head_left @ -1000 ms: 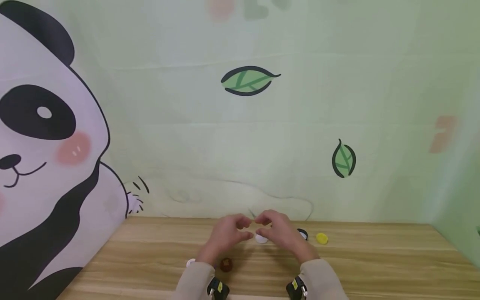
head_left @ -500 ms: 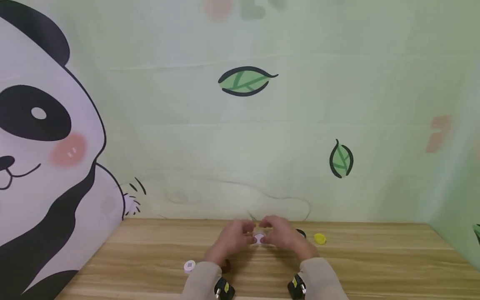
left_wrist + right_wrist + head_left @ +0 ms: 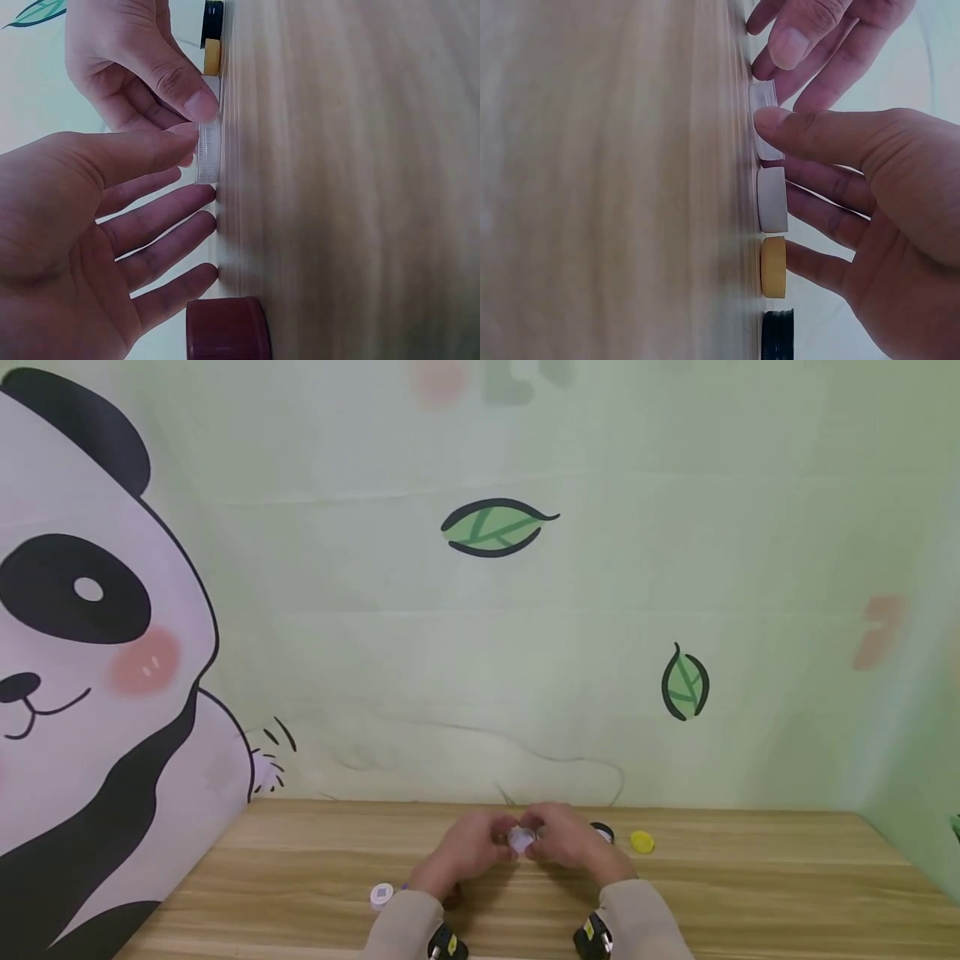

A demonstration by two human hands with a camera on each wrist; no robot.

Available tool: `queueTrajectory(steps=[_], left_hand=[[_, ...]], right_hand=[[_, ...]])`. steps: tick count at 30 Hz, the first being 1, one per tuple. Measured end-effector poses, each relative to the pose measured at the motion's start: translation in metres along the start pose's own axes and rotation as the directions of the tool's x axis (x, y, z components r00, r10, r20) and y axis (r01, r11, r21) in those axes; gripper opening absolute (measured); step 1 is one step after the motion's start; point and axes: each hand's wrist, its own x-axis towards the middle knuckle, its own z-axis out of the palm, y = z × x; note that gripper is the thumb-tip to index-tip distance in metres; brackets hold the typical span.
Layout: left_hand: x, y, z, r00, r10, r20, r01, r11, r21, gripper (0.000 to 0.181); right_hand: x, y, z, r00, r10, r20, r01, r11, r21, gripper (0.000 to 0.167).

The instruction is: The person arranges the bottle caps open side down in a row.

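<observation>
A clear plastic cap with a ribbed side (image 3: 522, 839) lies on the wooden table between both hands. My right hand (image 3: 564, 837) pinches its right side, the thumb (image 3: 776, 120) on the near side and fingers behind. My left hand (image 3: 474, 845) is on the other side, its fingers (image 3: 161, 217) spread and fairly straight close to the cap (image 3: 208, 157); whether the left fingertips touch it is hard to tell. Beside the right fingers stand a white cap (image 3: 772, 199) and a yellow cap (image 3: 774, 268). A dark red cap (image 3: 227, 330) stands by the left hand.
A black cap (image 3: 602, 832) sits right of the right hand, with the yellow cap (image 3: 642, 842) beyond it. Left of the left wrist lies a white cap with a square mark (image 3: 381, 896). Behind the table (image 3: 750, 877) hangs a printed panda backdrop (image 3: 375, 652).
Both hands have come down and closer together around the clear cap. The right fingers now pinch it. The other caps stay where they were.
</observation>
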Motion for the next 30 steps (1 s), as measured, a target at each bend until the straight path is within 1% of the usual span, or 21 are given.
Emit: queueTrajectory(steps=[5, 8, 11, 13, 17, 18, 21, 24, 27, 30], left_hand=[[-0.002, -0.002, 0.002, 1.0, -0.016, 0.004, 0.016, 1.0, -0.014, 0.032], [-0.003, -0.003, 0.0, 0.999, -0.049, 0.0, 0.049, 0.998, -0.047, 0.032], [-0.004, -0.001, -0.003, 0.996, -0.082, -0.02, 0.08, 0.995, -0.064, 0.032], [-0.005, 0.0, -0.006, 0.995, -0.093, -0.043, 0.091, 0.995, -0.049, 0.032], [-0.006, 0.002, -0.012, 0.991, -0.068, -0.114, 0.07, 0.997, 0.014, 0.031], [-0.006, 0.002, -0.013, 0.99, -0.052, -0.131, 0.057, 0.998, 0.033, 0.03], [-0.008, 0.001, -0.016, 0.985, -0.03, -0.172, 0.04, 0.997, 0.059, 0.028], [-0.009, -0.001, -0.017, 0.981, -0.017, -0.191, 0.032, 0.997, 0.076, 0.024], [-0.009, -0.001, -0.018, 0.98, -0.021, -0.197, 0.039, 0.996, 0.086, 0.017], [-0.01, 0.0, -0.019, 0.98, -0.026, -0.198, 0.044, 0.995, 0.089, 0.01]], right_hand=[[-0.001, 0.0, 0.001, 1.0, 0.019, 0.0, -0.019, 1.0, 0.01, 0.031], [-0.002, -0.001, 0.0, 0.999, 0.034, -0.003, -0.034, 0.999, 0.024, 0.029], [-0.002, -0.004, -0.003, 0.999, 0.037, -0.017, -0.037, 0.998, 0.044, 0.024], [-0.001, -0.006, -0.007, 0.999, 0.03, -0.031, -0.029, 0.999, 0.046, 0.022], [-0.001, -0.012, -0.014, 0.998, -0.013, -0.055, 0.016, 0.999, 0.043, 0.019], [0.0, -0.013, -0.015, 0.998, -0.022, -0.058, 0.025, 0.999, 0.045, 0.019], [0.0, -0.015, -0.018, 0.998, -0.036, -0.051, 0.039, 0.996, 0.076, 0.018], [-0.001, -0.015, -0.019, 0.999, -0.023, -0.034, 0.027, 0.992, 0.122, 0.014], [-0.002, -0.015, -0.02, 1.0, -0.013, -0.022, 0.017, 0.987, 0.158, 0.009], [-0.003, -0.014, -0.02, 1.0, -0.008, -0.014, 0.01, 0.984, 0.18, 0.008]])
